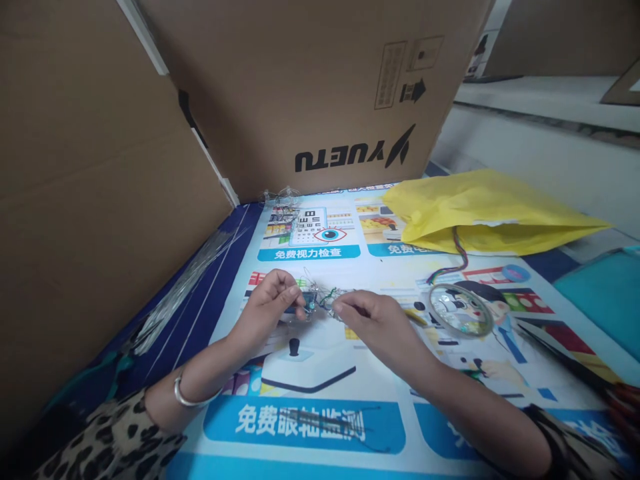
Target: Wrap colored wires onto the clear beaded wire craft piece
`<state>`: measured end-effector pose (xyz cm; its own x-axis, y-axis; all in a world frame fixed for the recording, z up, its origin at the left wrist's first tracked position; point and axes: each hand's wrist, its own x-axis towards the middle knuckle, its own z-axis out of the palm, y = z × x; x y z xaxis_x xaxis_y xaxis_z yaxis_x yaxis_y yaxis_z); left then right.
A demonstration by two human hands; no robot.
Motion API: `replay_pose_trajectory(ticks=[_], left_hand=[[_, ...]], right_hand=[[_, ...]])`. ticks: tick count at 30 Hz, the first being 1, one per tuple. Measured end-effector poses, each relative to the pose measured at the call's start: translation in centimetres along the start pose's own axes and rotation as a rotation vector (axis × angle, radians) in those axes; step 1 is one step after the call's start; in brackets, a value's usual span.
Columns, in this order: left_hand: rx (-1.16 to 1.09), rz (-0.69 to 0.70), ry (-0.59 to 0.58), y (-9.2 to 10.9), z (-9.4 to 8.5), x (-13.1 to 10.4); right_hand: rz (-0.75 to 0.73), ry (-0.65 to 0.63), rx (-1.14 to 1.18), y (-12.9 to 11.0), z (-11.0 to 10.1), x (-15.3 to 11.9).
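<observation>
My left hand (277, 298) and my right hand (373, 323) meet over the middle of the printed sheet, thumbs and forefingers pinched. Between them is a small tangled piece of thin wire (323, 300) with clear and teal bead-like bits and dark green thread. Each hand grips one side of it, and fine wire ends stick up near the left fingers. Where the fingertips close, its details are hidden or too small to tell. Right of my right hand lies a round shallow dish (433, 312) with small shiny pieces in it.
A yellow bag (480, 200) lies at back right, with a multicoloured cord (461, 257) coming from it. Cardboard (300, 87) walls the back and left. Thin clear strands (185, 287) lie left, near teal-handled pliers (113, 370). Wire pieces (283, 203) sit at the back; dark wires (340, 421) in front.
</observation>
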<state>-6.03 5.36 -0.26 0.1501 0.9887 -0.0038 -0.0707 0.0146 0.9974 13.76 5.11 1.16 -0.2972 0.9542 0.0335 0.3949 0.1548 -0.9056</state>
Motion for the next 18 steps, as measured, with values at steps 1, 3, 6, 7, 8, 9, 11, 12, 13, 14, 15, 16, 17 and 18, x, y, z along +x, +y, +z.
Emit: replay_pose_trajectory(ticks=[1, 3, 6, 7, 8, 9, 11, 12, 13, 14, 15, 16, 17, 18], left_hand=[[-0.009, -0.004, -0.006, -0.03, 0.08, -0.06], [-0.023, -0.009, -0.018, -0.13, 0.19, -0.15], [-0.015, -0.004, -0.024, -0.29, 0.25, -0.23], [-0.008, -0.002, -0.026, -0.31, 0.27, -0.26], [-0.002, -0.004, -0.030, -0.30, 0.28, -0.29], [0.002, -0.010, -0.034, -0.28, 0.30, -0.32], [0.011, -0.023, -0.041, -0.23, 0.33, -0.37], [0.018, -0.025, -0.043, -0.21, 0.34, -0.39], [0.029, -0.020, -0.043, -0.20, 0.34, -0.39], [0.044, -0.009, -0.043, -0.21, 0.33, -0.39], [0.061, 0.005, -0.045, -0.22, 0.31, -0.38], [0.080, 0.019, -0.046, -0.23, 0.28, -0.37], [0.100, 0.031, -0.048, -0.24, 0.26, -0.36], [0.119, 0.039, -0.049, -0.25, 0.23, -0.34]], right_hand=[[-0.004, 0.007, -0.011, 0.12, 0.09, 0.03], [-0.011, 0.023, -0.029, 0.34, 0.27, 0.09], [0.011, 0.039, -0.022, 0.40, 0.44, 0.14], [0.026, 0.037, -0.003, 0.34, 0.47, 0.16], [0.044, 0.032, 0.022, 0.26, 0.49, 0.17], [0.065, 0.025, 0.052, 0.17, 0.50, 0.18], [0.106, 0.021, 0.113, 0.02, 0.53, 0.19], [0.123, 0.023, 0.139, -0.04, 0.53, 0.17], [0.135, 0.024, 0.162, -0.08, 0.52, 0.15], [0.143, 0.026, 0.181, -0.11, 0.51, 0.12], [0.148, 0.027, 0.193, -0.13, 0.50, 0.09], [0.151, 0.028, 0.198, -0.15, 0.47, 0.06], [0.153, 0.030, 0.199, -0.17, 0.45, 0.03], [0.153, 0.033, 0.198, -0.19, 0.43, 0.00]])
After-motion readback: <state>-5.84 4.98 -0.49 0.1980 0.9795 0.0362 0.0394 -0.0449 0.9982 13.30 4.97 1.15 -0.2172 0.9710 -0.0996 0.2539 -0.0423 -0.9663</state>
